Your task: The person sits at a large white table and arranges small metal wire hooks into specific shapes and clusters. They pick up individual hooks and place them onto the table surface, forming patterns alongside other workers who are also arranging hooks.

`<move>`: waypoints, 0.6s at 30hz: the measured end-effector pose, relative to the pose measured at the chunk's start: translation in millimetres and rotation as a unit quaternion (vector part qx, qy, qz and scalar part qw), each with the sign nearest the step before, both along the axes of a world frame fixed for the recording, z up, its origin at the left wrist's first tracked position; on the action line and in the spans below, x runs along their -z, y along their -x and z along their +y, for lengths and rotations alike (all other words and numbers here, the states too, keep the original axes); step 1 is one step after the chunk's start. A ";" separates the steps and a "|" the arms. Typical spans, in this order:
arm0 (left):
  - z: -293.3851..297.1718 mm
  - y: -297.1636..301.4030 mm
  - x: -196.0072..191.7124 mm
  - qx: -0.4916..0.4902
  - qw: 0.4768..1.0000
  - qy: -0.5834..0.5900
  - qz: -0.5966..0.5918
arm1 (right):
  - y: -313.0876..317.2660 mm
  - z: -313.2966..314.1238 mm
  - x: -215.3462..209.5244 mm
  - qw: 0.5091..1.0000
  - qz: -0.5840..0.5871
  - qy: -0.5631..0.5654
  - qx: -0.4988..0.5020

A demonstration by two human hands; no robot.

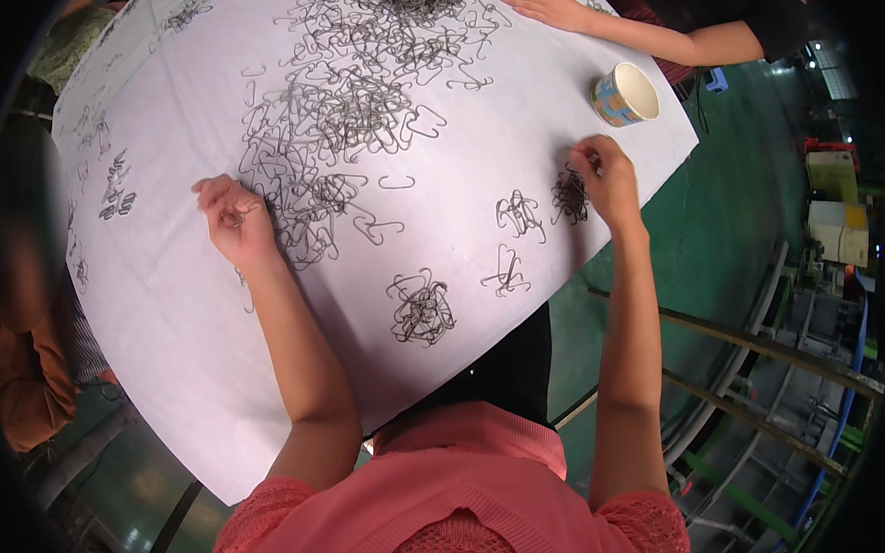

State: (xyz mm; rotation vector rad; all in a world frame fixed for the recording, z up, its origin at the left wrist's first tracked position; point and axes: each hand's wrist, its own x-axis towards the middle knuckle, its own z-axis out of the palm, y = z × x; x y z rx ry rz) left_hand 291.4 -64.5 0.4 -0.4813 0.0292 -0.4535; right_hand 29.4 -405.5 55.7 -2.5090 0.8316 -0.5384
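Wire clips (351, 117) litter white table (169, 306); left hand (232, 216) grip pinches one, right hand (607, 175) presses bundle (569, 196) (fingers curled)

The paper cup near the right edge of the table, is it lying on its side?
No, the paper cup stands upright on the white table, its open mouth facing up.

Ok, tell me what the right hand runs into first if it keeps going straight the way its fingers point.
The right hand points left across the white table, fingertips already at a small dark bundle of wire clips. Past that, probably the next small bundle, though exact direction is hard to judge.
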 end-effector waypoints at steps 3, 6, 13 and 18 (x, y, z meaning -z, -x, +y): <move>-2.7 5.7 -15.0 0.009 0.999 0.021 0.028 | -52.6 8.7 2.8 0.998 0.002 -0.019 -0.063; -1.6 3.8 -16.2 0.008 0.998 -0.060 -0.002 | -93.9 8.2 12.4 0.998 -0.002 -0.012 -0.064; -0.1 4.1 -14.0 0.013 0.991 -0.127 -0.043 | -127.6 -24.4 28.6 0.996 0.064 -0.004 -0.063; -1.5 6.4 -15.4 0.000 0.987 -0.159 -0.031 | -135.7 -31.8 27.4 0.990 0.111 -0.034 -0.080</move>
